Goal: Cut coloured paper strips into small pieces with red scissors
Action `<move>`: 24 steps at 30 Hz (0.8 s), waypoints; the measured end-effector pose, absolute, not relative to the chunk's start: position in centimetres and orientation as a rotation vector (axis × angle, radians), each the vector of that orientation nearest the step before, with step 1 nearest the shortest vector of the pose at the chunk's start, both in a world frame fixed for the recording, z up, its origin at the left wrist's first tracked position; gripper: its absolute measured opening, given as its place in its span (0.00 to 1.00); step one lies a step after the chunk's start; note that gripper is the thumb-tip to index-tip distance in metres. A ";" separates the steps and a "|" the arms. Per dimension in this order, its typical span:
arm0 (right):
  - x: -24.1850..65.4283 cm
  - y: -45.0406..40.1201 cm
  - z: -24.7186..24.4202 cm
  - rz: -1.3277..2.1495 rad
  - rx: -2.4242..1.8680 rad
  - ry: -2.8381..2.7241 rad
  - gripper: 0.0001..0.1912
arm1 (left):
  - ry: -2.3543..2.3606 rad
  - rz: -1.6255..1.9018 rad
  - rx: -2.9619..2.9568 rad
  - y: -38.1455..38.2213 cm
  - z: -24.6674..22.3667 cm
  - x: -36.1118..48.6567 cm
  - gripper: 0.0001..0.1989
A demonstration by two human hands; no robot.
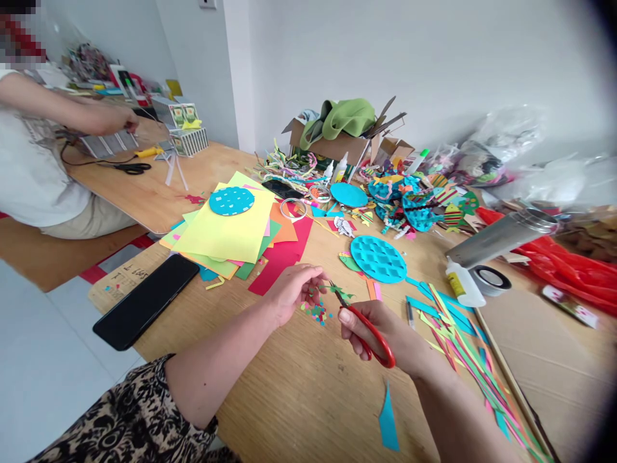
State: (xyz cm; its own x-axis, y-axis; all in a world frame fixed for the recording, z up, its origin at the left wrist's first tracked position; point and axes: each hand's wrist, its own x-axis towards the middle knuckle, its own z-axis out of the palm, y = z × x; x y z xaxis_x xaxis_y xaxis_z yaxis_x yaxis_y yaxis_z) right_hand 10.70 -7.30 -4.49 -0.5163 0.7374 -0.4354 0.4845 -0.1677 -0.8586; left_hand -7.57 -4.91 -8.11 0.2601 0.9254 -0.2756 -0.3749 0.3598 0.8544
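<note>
Right hand (388, 323): curled round red scissors (384, 350), finger loops partly covered
Left hand (292, 294): fingertips pinching green paper scrap (349, 296) at scissor tips, exact hold hard to see
Confetti (319, 314): on bench (289, 392), part-hidden by left hand
Co-worker (33, 154): far left, cut off

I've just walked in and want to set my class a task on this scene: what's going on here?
A person's right hand holds red-handled scissors, with a small green paper piece at their tips. The left hand is curled close by; whether it grips the piece is hard to tell. Coloured paper bits lie scattered below. Beyond the hands are a pile of coloured paper and a blue dimpled oval. Another person sits to the left, an arm stretched forward.
</note>
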 end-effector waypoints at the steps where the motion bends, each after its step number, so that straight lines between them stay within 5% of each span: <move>1: 10.8 -7.3 -4.4 1.758 -1.390 -1.878 0.29 | 0.903 1.029 0.764 -4.9 -8.0 -7.5 0.14; 11: 11.1 -7.3 -3.8 1.833 -1.207 -1.747 0.29 | 0.973 1.098 1.080 -5.5 -7.1 -7.0 0.14; 24: 10.6 -7.6 -3.9 1.914 -1.353 -1.929 0.29 | 0.827 1.110 0.721 -5.1 -7.0 -7.9 0.17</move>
